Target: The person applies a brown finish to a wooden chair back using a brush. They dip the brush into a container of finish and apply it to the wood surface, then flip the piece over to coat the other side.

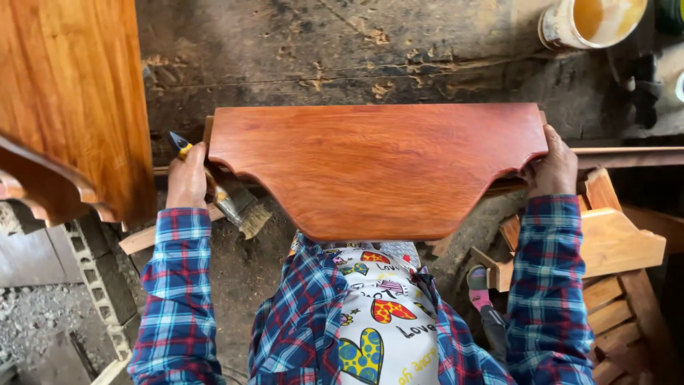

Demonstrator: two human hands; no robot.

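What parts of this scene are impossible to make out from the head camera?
- Left hand: its fingers curl out of sight around the paintbrush handle and the reddish wooden panel.
- Right hand: fingertips hidden under the panel's edge.
- Panel underside and its supports: covered by the panel itself.
- Tin of yellowish liquid: cut off by the top edge.
- Varnished board: cut off at the top left.

A woodworking workshop: varnished boards (71, 93), a stained bench (342, 57), a finish pot (591, 21), timber offcuts (613, 242).
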